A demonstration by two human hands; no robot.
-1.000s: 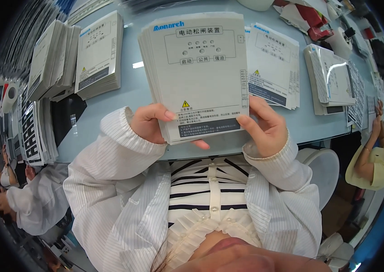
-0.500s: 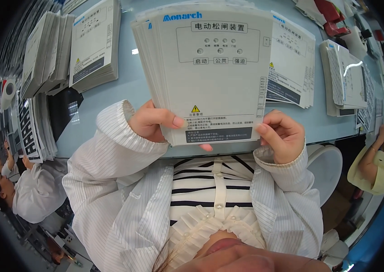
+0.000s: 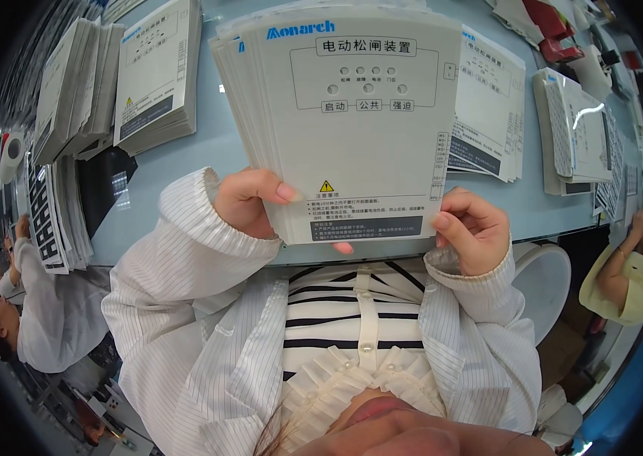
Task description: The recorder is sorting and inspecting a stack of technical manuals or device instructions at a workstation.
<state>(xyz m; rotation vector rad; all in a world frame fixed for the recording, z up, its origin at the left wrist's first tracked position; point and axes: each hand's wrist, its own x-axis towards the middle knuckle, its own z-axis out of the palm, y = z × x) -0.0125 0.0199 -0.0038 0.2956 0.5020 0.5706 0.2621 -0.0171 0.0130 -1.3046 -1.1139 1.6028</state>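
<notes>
In front of me stands a fanned stack of printed light grey panel sheets [image 3: 371, 156], each with a dark band low down, a yellow warning triangle and small round holes. My left hand [image 3: 249, 201] is closed round its lower left corner, thumb in front and a fingertip showing under the bottom edge. At the lower right edge my right hand [image 3: 477, 228] pinches the front sheet between thumb and bent fingers. Sheet edges spread out along the left side of the stack. Behind it on the right lies another pile of the same sheets [image 3: 488, 99], partly covered.
On the pale blue table [image 3: 184, 197], more sheet piles stand at left [image 3: 156, 76] and far left [image 3: 67, 91]. A banded pile [image 3: 576, 125] lies right, below a red object [image 3: 553, 26]. A white bucket [image 3: 545, 289] is under the edge. Co-workers sit at both sides.
The front sheet's top has tilted slightly left and its right edge has shifted a little outward. My left thumb has slid slightly up and left. The left co-worker's arm has moved.
</notes>
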